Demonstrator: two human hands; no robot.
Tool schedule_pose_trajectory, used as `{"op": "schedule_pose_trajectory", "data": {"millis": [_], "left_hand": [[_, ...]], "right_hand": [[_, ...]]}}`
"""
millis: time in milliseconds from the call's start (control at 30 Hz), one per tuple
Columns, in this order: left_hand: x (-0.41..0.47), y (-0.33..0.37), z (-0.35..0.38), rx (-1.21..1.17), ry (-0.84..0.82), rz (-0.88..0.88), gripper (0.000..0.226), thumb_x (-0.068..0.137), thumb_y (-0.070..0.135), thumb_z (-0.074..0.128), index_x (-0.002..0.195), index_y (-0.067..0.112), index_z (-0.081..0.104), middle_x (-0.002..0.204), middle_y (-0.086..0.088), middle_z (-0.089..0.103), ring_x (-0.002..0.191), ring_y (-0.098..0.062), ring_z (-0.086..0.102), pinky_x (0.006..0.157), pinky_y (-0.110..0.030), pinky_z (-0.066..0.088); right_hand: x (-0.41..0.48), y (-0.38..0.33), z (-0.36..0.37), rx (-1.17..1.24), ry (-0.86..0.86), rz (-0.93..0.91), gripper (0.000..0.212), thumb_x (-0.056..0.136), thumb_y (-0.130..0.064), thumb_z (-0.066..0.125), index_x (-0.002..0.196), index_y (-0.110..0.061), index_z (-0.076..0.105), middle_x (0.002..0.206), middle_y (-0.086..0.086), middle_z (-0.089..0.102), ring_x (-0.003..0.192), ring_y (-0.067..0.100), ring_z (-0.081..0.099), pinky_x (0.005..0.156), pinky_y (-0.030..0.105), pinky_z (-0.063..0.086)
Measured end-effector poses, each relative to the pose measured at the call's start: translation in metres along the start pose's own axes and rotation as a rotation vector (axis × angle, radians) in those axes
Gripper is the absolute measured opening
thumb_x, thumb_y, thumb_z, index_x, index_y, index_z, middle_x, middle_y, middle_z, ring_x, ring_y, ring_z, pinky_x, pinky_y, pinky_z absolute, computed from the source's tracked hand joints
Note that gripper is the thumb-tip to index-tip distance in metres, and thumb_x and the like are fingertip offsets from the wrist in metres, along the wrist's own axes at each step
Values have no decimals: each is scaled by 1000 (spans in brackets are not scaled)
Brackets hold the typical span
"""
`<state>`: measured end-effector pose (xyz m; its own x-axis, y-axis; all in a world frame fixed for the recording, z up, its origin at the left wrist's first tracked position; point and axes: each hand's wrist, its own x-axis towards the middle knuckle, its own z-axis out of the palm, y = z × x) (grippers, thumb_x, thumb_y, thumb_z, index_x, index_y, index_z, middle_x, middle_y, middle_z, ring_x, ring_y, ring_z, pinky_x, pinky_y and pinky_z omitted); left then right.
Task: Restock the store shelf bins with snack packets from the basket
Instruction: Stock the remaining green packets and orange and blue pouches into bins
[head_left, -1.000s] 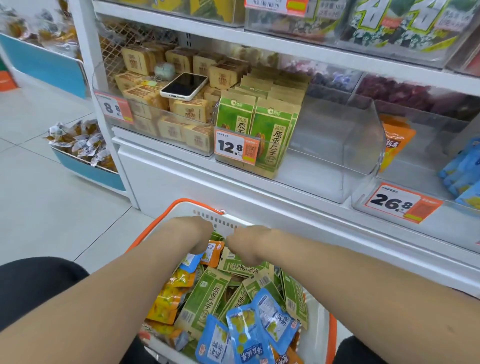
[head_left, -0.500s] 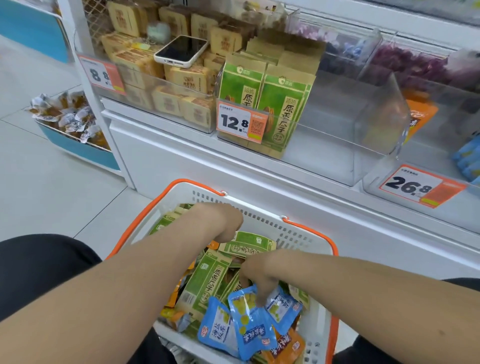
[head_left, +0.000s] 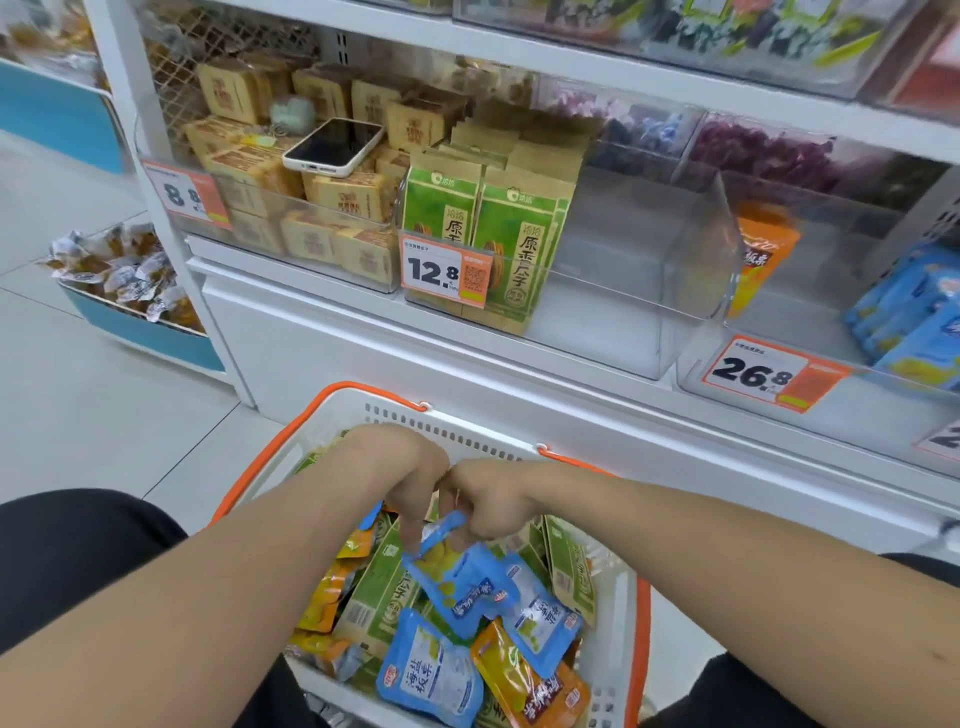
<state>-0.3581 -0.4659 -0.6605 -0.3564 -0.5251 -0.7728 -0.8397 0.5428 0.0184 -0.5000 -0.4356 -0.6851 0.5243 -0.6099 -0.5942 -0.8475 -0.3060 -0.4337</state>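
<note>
My left hand (head_left: 410, 483) and right hand (head_left: 493, 504) meet knuckle to knuckle over the white, orange-handled basket (head_left: 447, 430), which sits between my knees on the shop floor in front of the store shelf (head_left: 363, 358). Both hands are closed on the top edge of one blue snack packet (head_left: 460, 577). The right hand's fingers are curled round its upper seam and the left hand's fingertips pinch its near corner, so that the packet hangs tilted just above the pile. Beneath it the basket holds more blue packets (head_left: 431, 675), green packets (head_left: 379, 592) and orange packets (head_left: 524, 686), heaped loosely and overlapping. On the shelf above, a clear bin (head_left: 649, 270) holds green seed packets (head_left: 519, 244) standing upright at its left end behind a price tag marked 12.8 (head_left: 447, 270). The bin to its left is stacked with tan packets (head_left: 343, 195), and a phone (head_left: 335, 145) lies face up on top of them, above a tag marked 8.8 (head_left: 184, 195). In the bin to the right an orange packet (head_left: 763, 260) leans against the divider, blue packets (head_left: 914, 317) stand farther right, and a tag marked 26.8 (head_left: 769, 374) hangs on its front. A low blue floor bin (head_left: 145, 338) of wrapped snacks stands at far left.
</note>
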Motion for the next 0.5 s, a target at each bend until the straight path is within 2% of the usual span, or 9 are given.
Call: {"op": "schedule_pose_trajectory", "data": {"millis": [67,100,167,233,267,300,367,433,500], "left_hand": [[-8,0,-4,-72,29,-4,80,68,60,91,131,21,61,116,7,70,106,-21,70,98,-44,57],[-10,1,-5,-136,52,7,76,69,61,90,127,21,61,112,8,71,102,-20,72,95,-43,59],[-13,3,-8,-359,121,56,59,79,55,86,122,24,59,105,7,74,91,-17,77,83,-39,62],[-19,7,-12,-593,220,111,47,88,43,82,123,28,55,104,6,75,85,-16,78,68,-33,59],[-22,9,-14,-703,269,140,44,91,39,80,124,30,53,104,5,76,84,-16,78,65,-32,57],[-26,12,-17,-810,312,172,43,93,35,79,126,31,52,105,3,76,86,-17,78,65,-32,58],[-35,18,-24,-995,389,229,38,96,27,75,126,33,54,110,0,75,96,-20,76,77,-36,63],[-41,25,-33,-1164,461,279,35,95,18,70,124,32,57,111,-4,74,97,-20,73,84,-39,59],[-46,32,-42,-1341,546,308,31,89,13,61,119,24,62,103,-11,75,89,-21,71,79,-39,55]], "right_hand": [[-13,3,-16,120,68,41,29,95,-18,74,114,-14,54,86,-2,56,67,14,60,61,30,56],[-20,5,-23,200,106,62,28,96,-16,72,114,-13,52,87,0,55,66,14,61,65,33,60],[-35,11,-37,314,179,78,27,97,-14,70,116,-11,51,91,4,56,68,17,64,70,38,62],[-48,14,-49,356,274,96,26,97,-18,70,116,-13,53,92,4,59,69,16,64,66,34,59],[-54,15,-54,378,332,110,25,97,-21,70,115,-14,54,93,3,61,71,15,63,65,33,56],[-61,15,-59,412,403,128,23,97,-25,70,112,-16,56,93,2,61,75,15,62,67,33,54],[-73,13,-68,511,557,141,17,97,-33,69,100,-19,60,93,0,63,82,15,61,72,33,52],[-82,7,-75,558,680,137,27,97,-43,66,90,-17,65,95,6,69,84,17,61,81,39,54],[-89,1,-84,588,798,142,42,95,-51,62,90,-10,70,95,14,73,78,19,60,85,47,56]]}}
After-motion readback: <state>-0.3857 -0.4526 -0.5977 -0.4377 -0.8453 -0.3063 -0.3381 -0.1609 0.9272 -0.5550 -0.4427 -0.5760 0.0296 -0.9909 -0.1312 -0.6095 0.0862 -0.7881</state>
